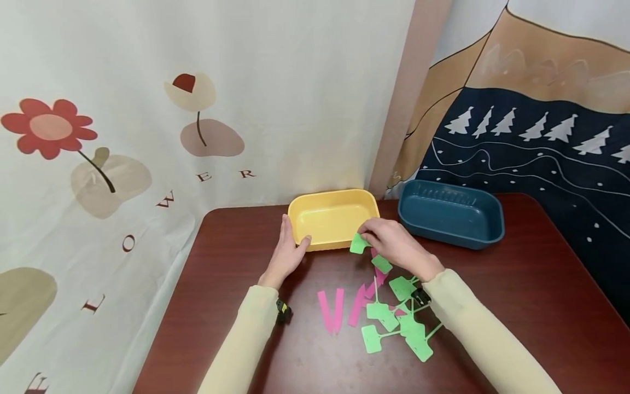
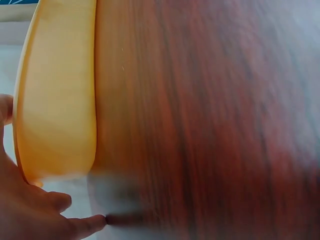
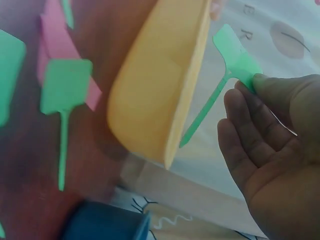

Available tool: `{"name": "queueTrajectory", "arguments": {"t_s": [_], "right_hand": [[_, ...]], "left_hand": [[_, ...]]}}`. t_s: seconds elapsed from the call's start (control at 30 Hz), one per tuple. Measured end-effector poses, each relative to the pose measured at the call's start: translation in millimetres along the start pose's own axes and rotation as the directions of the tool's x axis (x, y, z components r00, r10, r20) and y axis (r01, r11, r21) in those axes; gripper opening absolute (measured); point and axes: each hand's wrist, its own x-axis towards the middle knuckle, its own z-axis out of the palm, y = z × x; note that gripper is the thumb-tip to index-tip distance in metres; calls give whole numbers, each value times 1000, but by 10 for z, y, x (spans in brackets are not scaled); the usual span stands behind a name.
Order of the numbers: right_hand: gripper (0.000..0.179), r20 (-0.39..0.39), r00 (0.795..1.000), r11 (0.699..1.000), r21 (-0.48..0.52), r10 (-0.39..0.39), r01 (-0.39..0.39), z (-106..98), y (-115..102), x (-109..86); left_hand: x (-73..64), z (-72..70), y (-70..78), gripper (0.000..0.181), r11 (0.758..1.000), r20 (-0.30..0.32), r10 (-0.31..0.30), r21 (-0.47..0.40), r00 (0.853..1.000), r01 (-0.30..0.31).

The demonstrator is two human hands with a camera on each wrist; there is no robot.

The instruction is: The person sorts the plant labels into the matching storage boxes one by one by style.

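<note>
I've got the right hand (image 1: 396, 245) pinching a green tag (image 1: 359, 244) by its head, just by the near right corner of the yellow tray (image 1: 330, 224), stem slanting toward the rim. Left hand's (image 1: 285, 255) farther off, spread against the near left corner; tray's along the far edge of the worktop (image 1: 221, 251).
</note>
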Motion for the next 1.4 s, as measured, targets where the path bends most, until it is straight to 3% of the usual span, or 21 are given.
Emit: {"name": "queueTrajectory", "arguments": {"t_s": [0.13, 0.33, 0.57, 0.73, 1.13, 1.27, 1.4], "right_hand": [[16, -17, 1000, 1000, -15, 18, -19, -80, 16, 129], [17, 20, 1000, 995, -98, 1, 1, -86, 18, 370], [16, 61, 994, 984, -151, -87, 96, 142, 30, 685], [16, 73, 995, 981, -177, -71, 83, 322, 91, 821], [25, 141, 988, 991, -127, 64, -46, 475, 132, 896], [40, 122, 986, 991, -86, 111, -101, 423, 122, 877], [44, 62, 992, 993, -27, 113, -112, 297, 80, 798]], "left_hand": [[5, 43, 46, 95, 1000, 23, 4, 20, 1000, -5], [-6, 77, 55, 95, 998, 28, 20, 59, 999, -21], [-28, 76, 60, 94, 999, 0, 18, 51, 1000, -18], [-31, 97, 77, 93, 999, -9, 6, 38, 1000, -6], [-20, 131, 85, 92, 996, -42, 10, 86, 999, -6], [-23, 127, 85, 93, 996, -36, 6, 95, 999, -3], [-32, 109, 95, 93, 995, -39, 8, 102, 999, -4]]}}
